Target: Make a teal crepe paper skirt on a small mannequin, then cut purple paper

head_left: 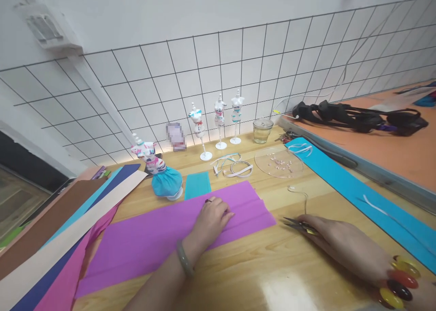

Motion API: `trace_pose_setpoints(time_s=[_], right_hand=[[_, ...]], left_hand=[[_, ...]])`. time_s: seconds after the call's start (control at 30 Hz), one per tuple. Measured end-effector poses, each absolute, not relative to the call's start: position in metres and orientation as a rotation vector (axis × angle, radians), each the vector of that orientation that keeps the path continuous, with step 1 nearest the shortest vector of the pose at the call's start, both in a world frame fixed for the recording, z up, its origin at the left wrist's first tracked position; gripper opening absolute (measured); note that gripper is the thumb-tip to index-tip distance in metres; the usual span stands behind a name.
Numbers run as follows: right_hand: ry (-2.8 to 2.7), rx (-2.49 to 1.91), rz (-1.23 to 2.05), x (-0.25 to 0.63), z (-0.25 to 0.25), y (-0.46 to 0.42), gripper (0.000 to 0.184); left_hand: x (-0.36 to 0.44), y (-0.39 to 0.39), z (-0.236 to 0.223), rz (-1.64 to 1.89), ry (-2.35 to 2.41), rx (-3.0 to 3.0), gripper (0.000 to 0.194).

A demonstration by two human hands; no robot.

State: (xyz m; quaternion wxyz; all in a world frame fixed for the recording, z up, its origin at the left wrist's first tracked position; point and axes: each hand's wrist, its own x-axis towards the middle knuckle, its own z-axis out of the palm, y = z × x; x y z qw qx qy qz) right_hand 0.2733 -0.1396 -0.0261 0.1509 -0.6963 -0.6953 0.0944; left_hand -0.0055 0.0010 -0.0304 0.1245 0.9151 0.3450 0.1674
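Note:
My left hand (pixel 211 219) lies palm down on a long sheet of purple crepe paper (pixel 150 240) spread across the wooden table (pixel 272 270), fingers curled loosely and pressing it flat. My right hand (pixel 335 240) rests on the table to the right of the sheet, closed around small scissors (pixel 298 225) whose tips point left toward the paper's right end. A small mannequin in a teal skirt (pixel 160 174) stands just behind the purple sheet, next to a folded teal paper piece (pixel 197 184).
Three bare mini mannequins (pixel 220 120) stand by the wire grid wall. Ribbons (pixel 233 165), a glass jar (pixel 262 130) and a clear plate with beads (pixel 279 162) sit behind. Stacked paper strips (pixel 57 238) lie left, a blue sheet (pixel 368 197) right.

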Motion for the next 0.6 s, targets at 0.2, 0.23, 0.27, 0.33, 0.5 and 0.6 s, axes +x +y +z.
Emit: trace_pose_setpoints(time_s=[0.2, 0.23, 0.27, 0.33, 0.5, 0.6], right_hand=[[-2.077, -2.057, 0.425, 0.264, -0.007, -0.138, 0.039], [-2.090, -2.043, 0.431, 0.261, -0.004, -0.137, 0.040], [-2.102, -2.029, 0.429, 0.259, -0.001, -0.135, 0.039], [-2.121, -2.013, 0.401, 0.259, 0.001, -0.131, 0.038], [-2.201, -1.879, 0.351, 0.275, -0.009, -0.114, 0.035], [-2.288, -1.765, 0.372, 0.281, -0.013, -0.107, 0.036]], left_hand=[[-0.005, -0.002, -0.032, 0.556, 1.032, 2.642, 0.017], [-0.005, -0.002, -0.033, 0.562, 1.030, 2.645, 0.017], [-0.005, -0.002, -0.033, 0.565, 1.028, 2.648, 0.017], [-0.006, -0.002, -0.034, 0.564, 1.024, 2.661, 0.017], [-0.006, 0.000, -0.037, 0.550, 1.006, 2.705, 0.016], [-0.006, 0.001, -0.039, 0.542, 0.995, 2.736, 0.017]])
